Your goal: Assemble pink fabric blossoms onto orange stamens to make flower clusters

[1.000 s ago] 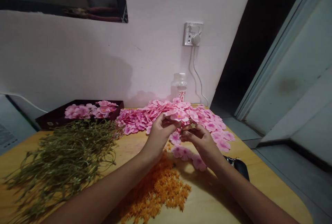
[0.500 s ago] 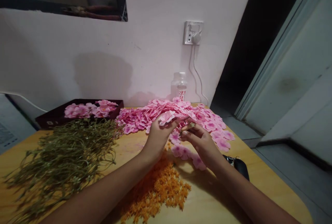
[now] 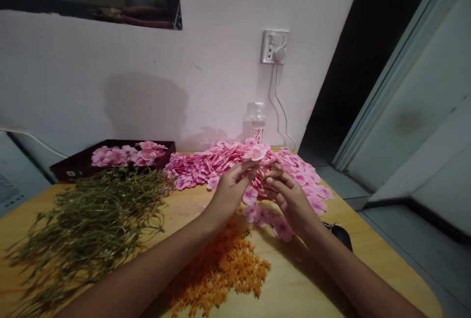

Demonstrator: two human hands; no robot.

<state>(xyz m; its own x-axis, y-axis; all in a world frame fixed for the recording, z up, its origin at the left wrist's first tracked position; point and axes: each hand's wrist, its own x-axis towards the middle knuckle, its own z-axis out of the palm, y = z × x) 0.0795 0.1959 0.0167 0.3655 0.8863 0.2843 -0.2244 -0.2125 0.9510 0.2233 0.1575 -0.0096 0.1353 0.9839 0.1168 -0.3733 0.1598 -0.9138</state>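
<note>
My left hand (image 3: pixel 232 184) is closed, its thumb and forefinger pinching an artificial pink flower (image 3: pixel 255 154) above the pile. Close by on the right, my right hand (image 3: pixel 291 195) pinches a thin green artificial stem (image 3: pixel 276 167) between thumb and fingers. Fingers partly hide where flower and stem come near each other, so I cannot tell whether they are joined. Behind both hands spreads a heap of pink artificial petals (image 3: pixel 217 161). Below them on the table lie orange artificial sprigs (image 3: pixel 235 264).
Green artificial stems (image 3: pixel 99 220) cover the left of the wooden table (image 3: pixel 382 278). Behind them, a dark box (image 3: pixel 66 170) holds finished-looking pink flowers (image 3: pixel 121 155). A clear bottle (image 3: pixel 256 124) stands against the wall. Beside my right forearm lies a black object (image 3: pixel 340 237).
My left hand has turned, carrying the pink flower to the right and up, away from its wrist. My right hand has shifted slightly right, and its stem is tilted differently.
</note>
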